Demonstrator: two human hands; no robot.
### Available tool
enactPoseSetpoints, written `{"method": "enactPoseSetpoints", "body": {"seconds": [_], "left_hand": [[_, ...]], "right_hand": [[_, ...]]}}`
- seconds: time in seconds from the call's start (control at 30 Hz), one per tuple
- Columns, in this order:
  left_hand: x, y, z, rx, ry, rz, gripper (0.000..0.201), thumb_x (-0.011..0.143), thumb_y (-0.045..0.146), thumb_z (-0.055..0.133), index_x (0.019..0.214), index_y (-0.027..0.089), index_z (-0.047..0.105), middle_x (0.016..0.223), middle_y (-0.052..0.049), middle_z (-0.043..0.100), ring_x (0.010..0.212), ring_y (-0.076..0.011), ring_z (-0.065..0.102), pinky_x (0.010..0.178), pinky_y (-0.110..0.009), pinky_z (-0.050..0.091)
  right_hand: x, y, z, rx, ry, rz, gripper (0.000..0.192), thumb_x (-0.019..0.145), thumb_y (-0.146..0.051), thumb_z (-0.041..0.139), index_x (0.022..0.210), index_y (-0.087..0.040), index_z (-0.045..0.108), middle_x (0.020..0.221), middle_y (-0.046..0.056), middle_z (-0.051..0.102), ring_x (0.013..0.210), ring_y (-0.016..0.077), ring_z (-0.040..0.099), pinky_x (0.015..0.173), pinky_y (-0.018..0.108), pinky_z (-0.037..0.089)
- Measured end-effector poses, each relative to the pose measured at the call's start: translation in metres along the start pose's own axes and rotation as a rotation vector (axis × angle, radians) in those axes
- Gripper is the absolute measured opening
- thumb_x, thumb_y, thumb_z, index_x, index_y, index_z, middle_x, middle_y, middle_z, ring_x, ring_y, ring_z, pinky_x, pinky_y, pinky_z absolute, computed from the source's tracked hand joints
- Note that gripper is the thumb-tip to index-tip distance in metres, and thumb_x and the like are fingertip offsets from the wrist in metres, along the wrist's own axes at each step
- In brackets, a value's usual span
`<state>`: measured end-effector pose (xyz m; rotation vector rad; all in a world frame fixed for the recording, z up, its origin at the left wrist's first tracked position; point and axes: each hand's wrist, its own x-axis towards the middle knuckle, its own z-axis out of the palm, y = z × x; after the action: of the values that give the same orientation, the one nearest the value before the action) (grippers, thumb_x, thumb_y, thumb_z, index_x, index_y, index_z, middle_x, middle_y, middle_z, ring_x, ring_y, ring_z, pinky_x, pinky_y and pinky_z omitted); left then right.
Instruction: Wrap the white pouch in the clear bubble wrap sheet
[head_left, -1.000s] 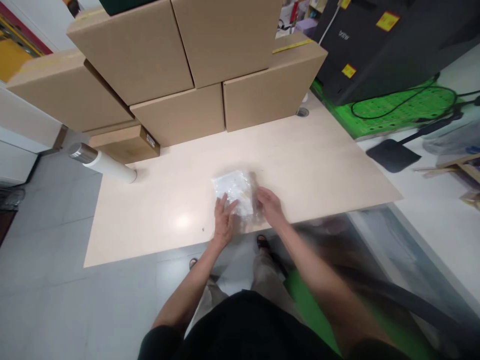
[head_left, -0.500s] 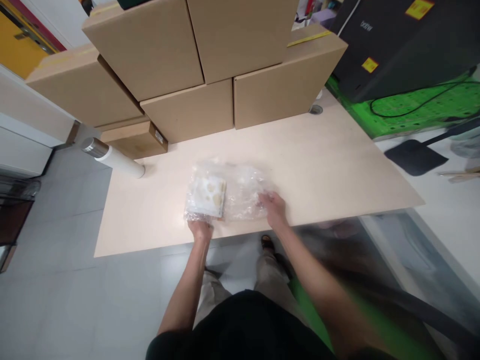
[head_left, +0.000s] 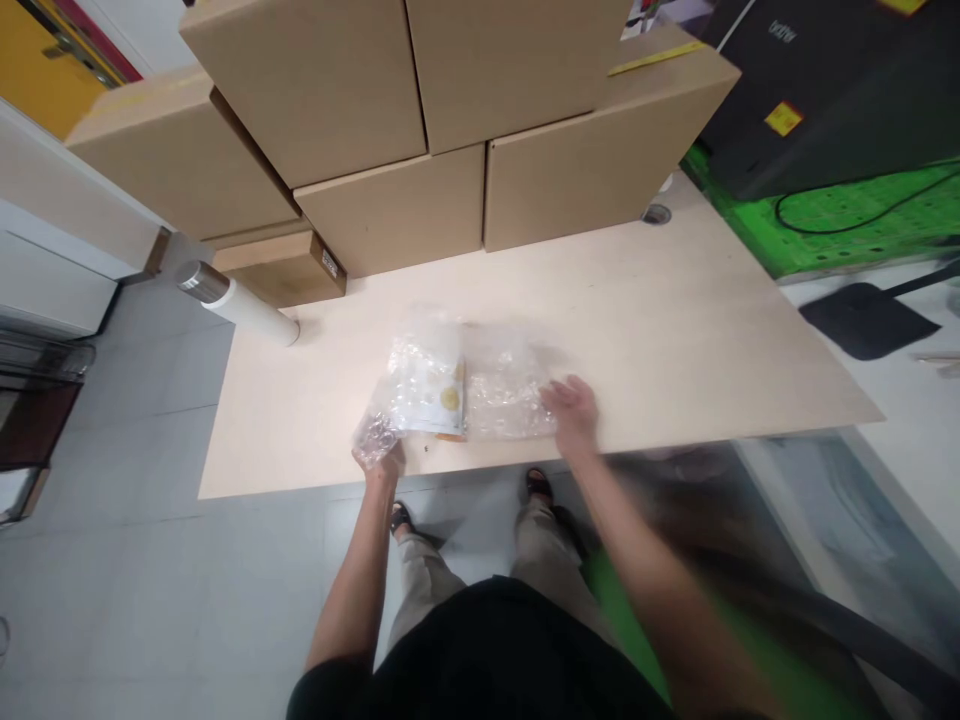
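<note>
A white, flat, book-like item with yellow round prints (head_left: 435,398) lies on the table near its front edge. Clear bubble wrap (head_left: 504,395) spreads to its right and partly covers its top and left side. My left hand (head_left: 381,462) is closed on the wrap's lower left corner, which bunches up over the fingers and hides them in part. At the wrap's right edge, my right hand (head_left: 574,412) has its fingers bent around the plastic. An orange edge shows beneath the white item.
Stacked cardboard boxes (head_left: 390,225) line the back of the table (head_left: 675,350). A white bottle with a metal cap (head_left: 251,315) stands at the left, near a small flat carton (head_left: 281,272). Beyond the right edge are a black scoop-like tool (head_left: 866,320) and a black Brother machine (head_left: 832,110).
My left hand has drawn the wrap's corner outward to the left, exposing more of the item's lower edge. My right hand stays at the wrap's right edge. The camera view has shifted slightly.
</note>
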<state>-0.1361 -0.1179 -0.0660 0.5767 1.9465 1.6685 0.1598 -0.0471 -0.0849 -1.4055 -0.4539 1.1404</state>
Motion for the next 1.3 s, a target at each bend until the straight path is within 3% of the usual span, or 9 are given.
{"method": "enactPoseSetpoints", "body": {"seconds": [0.23,0.37,0.5,0.67,0.77,0.93,1.07,1.17,1.3], "left_hand": [[-0.009,0.009,-0.023,0.226,0.12,0.181,0.07,0.061,0.021,0.073,0.127,0.023,0.052,0.137,-0.013,0.045,0.109,-0.0221,0.057,0.082,-0.033,0.052],[0.001,0.014,-0.034,0.234,0.05,0.166,0.029,0.069,0.033,0.069,0.094,0.019,0.061,0.104,-0.008,0.062,0.092,-0.0205,0.061,0.075,-0.032,0.052],[0.014,0.004,-0.035,0.179,0.259,0.067,0.038,0.078,0.041,0.061,0.108,0.021,0.049,0.086,-0.001,0.055,0.069,-0.0148,0.058,0.064,-0.031,0.052],[0.005,0.009,-0.039,0.457,0.409,0.352,0.079,0.07,0.037,0.074,0.137,0.017,0.037,0.139,-0.019,0.039,0.131,-0.0311,0.041,0.108,-0.05,0.037],[-0.007,0.02,-0.029,0.811,0.234,0.625,0.059,0.083,0.044,0.064,0.132,0.014,0.052,0.142,-0.021,0.039,0.137,-0.0371,0.033,0.112,-0.057,0.025],[-0.015,0.028,0.0,1.13,-0.186,0.493,0.033,0.091,0.041,0.054,0.111,0.021,0.071,0.132,-0.017,0.054,0.126,-0.0409,0.04,0.099,-0.061,0.033],[-0.009,0.026,-0.005,1.137,-0.043,0.473,0.047,0.088,0.039,0.056,0.131,0.018,0.061,0.146,-0.022,0.041,0.132,-0.0432,0.036,0.099,-0.062,0.032],[-0.004,0.026,-0.021,1.073,0.107,0.471,0.049,0.088,0.037,0.055,0.131,0.015,0.06,0.146,-0.023,0.042,0.131,-0.044,0.037,0.1,-0.063,0.03],[-0.012,0.021,-0.019,0.839,-0.268,0.458,0.033,0.091,0.036,0.05,0.108,0.016,0.071,0.111,-0.016,0.065,0.109,-0.0321,0.056,0.097,-0.05,0.041]], "right_hand": [[0.005,-0.001,-0.006,-0.046,0.027,-0.031,0.08,0.046,-0.04,0.087,0.115,-0.025,0.051,0.104,0.004,0.063,0.077,0.0144,0.06,0.076,0.036,0.055],[0.006,-0.003,-0.012,-0.027,-0.033,0.005,0.074,0.044,-0.037,0.086,0.109,-0.024,0.055,0.091,0.001,0.064,0.078,0.0158,0.063,0.072,0.033,0.054],[0.003,-0.007,-0.018,-0.057,-0.076,0.078,0.066,0.043,-0.038,0.085,0.103,-0.025,0.061,0.083,-0.001,0.065,0.07,0.0162,0.064,0.061,0.029,0.052],[0.001,-0.023,-0.017,-0.091,-0.163,0.227,0.058,0.044,-0.031,0.084,0.1,-0.022,0.068,0.079,0.001,0.069,0.066,0.0166,0.063,0.059,0.029,0.05],[0.006,-0.027,-0.015,-0.097,-0.15,0.173,0.059,0.043,-0.031,0.084,0.098,-0.021,0.068,0.077,0.001,0.067,0.067,0.0168,0.062,0.062,0.03,0.049],[0.015,-0.031,-0.023,-0.438,0.019,-0.243,0.054,0.059,-0.04,0.073,0.107,-0.018,0.064,0.091,0.007,0.064,0.091,0.0275,0.061,0.081,0.048,0.05],[-0.006,-0.039,-0.014,-0.834,0.099,-0.726,0.052,0.078,-0.039,0.061,0.124,-0.015,0.06,0.124,0.019,0.057,0.126,0.0388,0.045,0.103,0.062,0.035],[-0.028,-0.033,0.014,-0.801,-0.219,-0.601,0.039,0.084,-0.041,0.053,0.114,-0.019,0.063,0.112,0.016,0.065,0.105,0.032,0.06,0.094,0.053,0.046],[-0.041,-0.007,0.053,-0.73,-0.47,-0.21,0.034,0.073,-0.041,0.058,0.1,-0.022,0.066,0.082,0.005,0.07,0.072,0.0226,0.063,0.071,0.04,0.052]]}}
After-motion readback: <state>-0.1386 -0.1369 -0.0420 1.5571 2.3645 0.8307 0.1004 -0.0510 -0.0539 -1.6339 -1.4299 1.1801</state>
